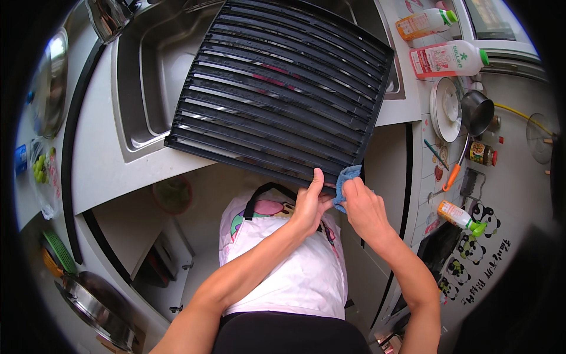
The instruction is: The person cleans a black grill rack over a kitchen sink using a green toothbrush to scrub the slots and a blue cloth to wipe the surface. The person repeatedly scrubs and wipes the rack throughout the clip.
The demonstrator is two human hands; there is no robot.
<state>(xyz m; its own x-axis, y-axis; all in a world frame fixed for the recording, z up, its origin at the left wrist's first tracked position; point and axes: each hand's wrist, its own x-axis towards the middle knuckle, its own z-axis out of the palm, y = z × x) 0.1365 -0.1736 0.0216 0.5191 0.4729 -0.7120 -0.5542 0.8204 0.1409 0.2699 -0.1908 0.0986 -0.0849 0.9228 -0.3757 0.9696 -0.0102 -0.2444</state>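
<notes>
A wide black slatted grille (283, 97) slants over the sink, wet drops showing on its slats. My left hand (308, 205) grips its near edge close to the right corner, thumb pointing up along the frame. Bunched in my right hand (366, 208) is a blue cloth (347, 181), pressed around that same near right corner. The corner itself is mostly hidden by the cloth and fingers. Both hands are close together, just in front of the white apron (283, 265).
Behind the grille lies a stainless steel sink (161, 75) in a white countertop (99, 168). Bottles, including a pink detergent jug (446, 59), stacked plates (444, 108) and a ladle (476, 113) are on the right. A cabinet door (170, 278) hangs open below left, near a steel pot (95, 305).
</notes>
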